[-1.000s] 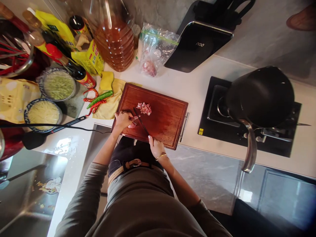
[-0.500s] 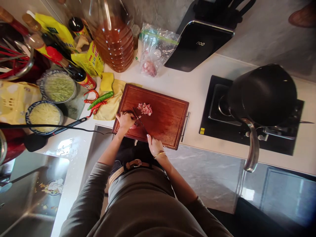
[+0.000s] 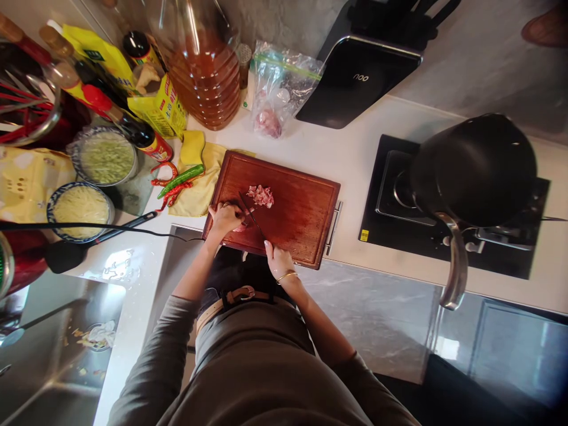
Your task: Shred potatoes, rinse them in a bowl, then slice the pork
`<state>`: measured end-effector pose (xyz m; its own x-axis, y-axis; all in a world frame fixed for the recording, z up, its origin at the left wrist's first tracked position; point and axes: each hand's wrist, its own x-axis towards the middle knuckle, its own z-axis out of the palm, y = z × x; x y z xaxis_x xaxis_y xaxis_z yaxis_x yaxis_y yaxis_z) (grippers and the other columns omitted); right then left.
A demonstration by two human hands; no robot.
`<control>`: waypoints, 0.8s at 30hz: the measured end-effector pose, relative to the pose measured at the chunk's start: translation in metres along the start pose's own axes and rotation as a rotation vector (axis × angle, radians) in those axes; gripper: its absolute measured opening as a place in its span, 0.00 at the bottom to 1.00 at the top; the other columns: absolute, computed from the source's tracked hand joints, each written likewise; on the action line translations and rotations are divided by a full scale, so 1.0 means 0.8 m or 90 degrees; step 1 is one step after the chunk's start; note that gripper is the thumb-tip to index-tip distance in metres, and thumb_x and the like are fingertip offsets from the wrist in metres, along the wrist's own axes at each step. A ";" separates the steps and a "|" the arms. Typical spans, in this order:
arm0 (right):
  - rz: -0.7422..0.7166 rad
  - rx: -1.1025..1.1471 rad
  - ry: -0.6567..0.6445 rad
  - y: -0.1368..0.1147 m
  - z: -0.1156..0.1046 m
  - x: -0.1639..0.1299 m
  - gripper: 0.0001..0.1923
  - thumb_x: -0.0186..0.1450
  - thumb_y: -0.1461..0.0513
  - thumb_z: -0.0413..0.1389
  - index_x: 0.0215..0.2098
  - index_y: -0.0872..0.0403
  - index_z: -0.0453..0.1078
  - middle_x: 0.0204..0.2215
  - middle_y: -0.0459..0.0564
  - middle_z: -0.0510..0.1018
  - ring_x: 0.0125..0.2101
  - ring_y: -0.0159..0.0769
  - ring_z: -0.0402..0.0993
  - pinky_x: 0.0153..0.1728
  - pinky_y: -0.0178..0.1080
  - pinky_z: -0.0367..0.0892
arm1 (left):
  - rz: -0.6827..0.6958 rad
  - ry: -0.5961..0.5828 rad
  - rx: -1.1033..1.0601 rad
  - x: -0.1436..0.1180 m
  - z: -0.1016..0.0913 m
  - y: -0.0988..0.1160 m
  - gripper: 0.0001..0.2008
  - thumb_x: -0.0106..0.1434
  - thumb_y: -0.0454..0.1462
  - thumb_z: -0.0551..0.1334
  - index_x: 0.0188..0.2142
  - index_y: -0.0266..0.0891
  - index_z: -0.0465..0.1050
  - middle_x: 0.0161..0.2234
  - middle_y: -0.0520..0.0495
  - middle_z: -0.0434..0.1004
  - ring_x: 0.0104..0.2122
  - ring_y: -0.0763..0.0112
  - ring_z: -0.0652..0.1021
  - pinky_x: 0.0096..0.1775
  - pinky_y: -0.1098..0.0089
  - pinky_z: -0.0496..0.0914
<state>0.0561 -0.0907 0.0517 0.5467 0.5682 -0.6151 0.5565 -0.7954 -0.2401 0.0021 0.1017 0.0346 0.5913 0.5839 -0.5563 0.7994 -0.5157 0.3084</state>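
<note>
A reddish wooden cutting board [image 3: 302, 213] lies on the white counter in front of me. My right hand [image 3: 278, 259] grips the handle of a dark knife [image 3: 251, 215] whose blade slants across the board. My left hand [image 3: 225, 216] presses down on a piece of raw pink meat [image 3: 239, 226] beside the blade. A small heap of cut meat [image 3: 260, 196] sits just beyond the knife tip.
Green and red chilies [image 3: 178, 179] lie on a yellow cloth left of the board. Two bowls of shredded vegetables [image 3: 80, 204], sauce bottles and a big oil jug [image 3: 205, 65] crowd the left. A black pot [image 3: 473, 168] stands on the stove at right; a sink [image 3: 48, 355] lies lower left.
My left hand has closed in over the meat piece and the knife blade has shifted slightly along it. The cut heap stays where it was.
</note>
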 end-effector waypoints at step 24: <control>0.067 -0.032 -0.103 -0.023 -0.024 -0.001 0.29 0.70 0.52 0.34 0.42 0.60 0.72 0.37 0.62 0.79 0.39 0.44 0.76 0.37 0.38 0.65 | -0.113 0.059 0.009 0.019 0.011 0.001 0.18 0.55 0.52 0.58 0.33 0.44 0.78 0.35 0.42 0.78 0.48 0.49 0.68 0.51 0.45 0.54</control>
<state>0.0576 -0.0725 0.0706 0.4975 0.4380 -0.7488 0.5342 -0.8348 -0.1334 0.0108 0.1048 0.0192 0.4484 0.7213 -0.5279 0.8911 -0.4072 0.2005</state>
